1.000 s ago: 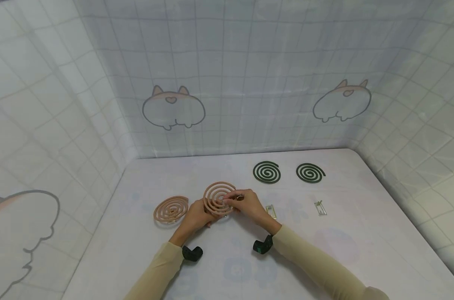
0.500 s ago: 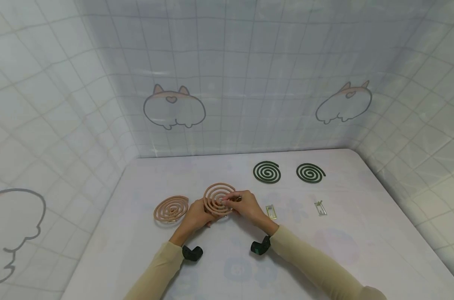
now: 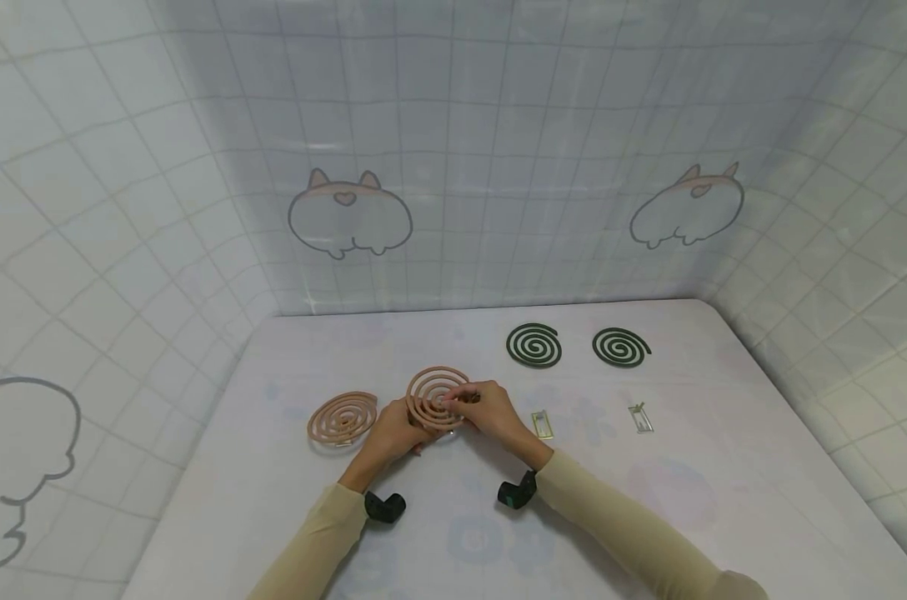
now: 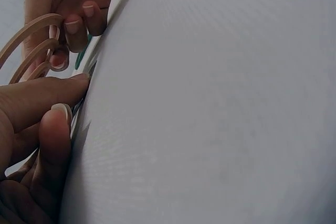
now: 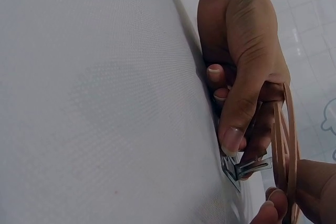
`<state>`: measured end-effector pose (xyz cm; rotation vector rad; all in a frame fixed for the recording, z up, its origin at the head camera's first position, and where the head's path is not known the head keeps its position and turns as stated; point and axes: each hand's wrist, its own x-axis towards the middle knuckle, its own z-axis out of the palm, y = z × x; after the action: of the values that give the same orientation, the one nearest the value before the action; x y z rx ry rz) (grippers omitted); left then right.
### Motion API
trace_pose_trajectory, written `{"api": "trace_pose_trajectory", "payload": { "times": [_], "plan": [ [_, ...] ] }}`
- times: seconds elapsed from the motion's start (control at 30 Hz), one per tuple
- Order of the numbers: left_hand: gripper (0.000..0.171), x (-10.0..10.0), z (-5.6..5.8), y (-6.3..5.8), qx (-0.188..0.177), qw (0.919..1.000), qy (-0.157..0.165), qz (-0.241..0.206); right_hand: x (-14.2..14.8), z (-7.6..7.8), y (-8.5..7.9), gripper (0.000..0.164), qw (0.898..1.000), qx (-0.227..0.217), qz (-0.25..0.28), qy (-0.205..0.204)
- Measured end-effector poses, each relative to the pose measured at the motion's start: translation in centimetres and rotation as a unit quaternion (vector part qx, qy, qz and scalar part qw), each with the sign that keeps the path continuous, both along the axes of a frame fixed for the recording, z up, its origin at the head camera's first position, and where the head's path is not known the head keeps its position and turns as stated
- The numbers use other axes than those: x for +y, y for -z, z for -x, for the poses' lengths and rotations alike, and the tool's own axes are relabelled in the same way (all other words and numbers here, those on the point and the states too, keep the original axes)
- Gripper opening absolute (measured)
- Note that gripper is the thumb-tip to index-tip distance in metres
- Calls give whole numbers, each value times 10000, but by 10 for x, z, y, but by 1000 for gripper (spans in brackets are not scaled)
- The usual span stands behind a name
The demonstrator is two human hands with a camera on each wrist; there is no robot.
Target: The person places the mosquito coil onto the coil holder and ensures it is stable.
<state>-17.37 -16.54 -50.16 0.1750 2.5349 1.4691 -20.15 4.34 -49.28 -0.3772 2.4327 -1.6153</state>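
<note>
A brown mosquito coil [image 3: 427,396] is tilted between both hands, close over the table. My left hand [image 3: 392,433] grips the small metal coil stand [image 5: 254,167] under it; in the right wrist view the left thumb [image 5: 232,137] presses the stand's flat base and its upright reaches the coil. My right hand [image 3: 491,408] pinches the coil near its centre, its fingertips [image 5: 275,198] at the rings. Left of the left hand, a second brown coil [image 3: 343,417] sits raised on its own stand [image 3: 343,443].
Two green mosquito coils [image 3: 533,345] lie flat at the back right of the white table [image 3: 423,542]. In front of them lie a gold-toned stand [image 3: 542,424] and a silver stand [image 3: 640,418]. Cloth walls [image 3: 498,167] close off the back and sides.
The right forearm has shifted slightly left, and the held coil has dropped a touch. Both hands keep their grip, and the other coils and stands have not moved.
</note>
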Motion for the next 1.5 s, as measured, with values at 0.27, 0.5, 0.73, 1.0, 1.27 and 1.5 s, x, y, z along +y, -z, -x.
{"api": "trace_pose_trajectory", "payload": {
  "times": [0.27, 0.5, 0.73, 1.0, 1.27, 1.5],
  "plan": [
    [27, 0, 1, 0, 62, 9999, -30, 131, 1, -1, -2, 10, 10000, 4, -67, -64],
    [26, 0, 1, 0, 59, 9998, -42, 160, 0, -2, -4, 11, 9999, -126, -19, -29],
    [29, 0, 0, -1, -11, 9999, -71, 74, 1, -3, -5, 12, 9998, -163, -45, -63],
    [28, -1, 0, -1, -48, 10000, -14, 1, 2, -1, -5, 12, 9998, -170, 8, -109],
    [21, 0, 1, -2, -96, 9999, -14, -97, -1, -1, -4, 11, 9998, -159, 67, -48],
    [21, -1, 2, -2, -36, 10000, -15, -77, -1, -1, -4, 10, 9997, -195, 85, -68]
  ]
}}
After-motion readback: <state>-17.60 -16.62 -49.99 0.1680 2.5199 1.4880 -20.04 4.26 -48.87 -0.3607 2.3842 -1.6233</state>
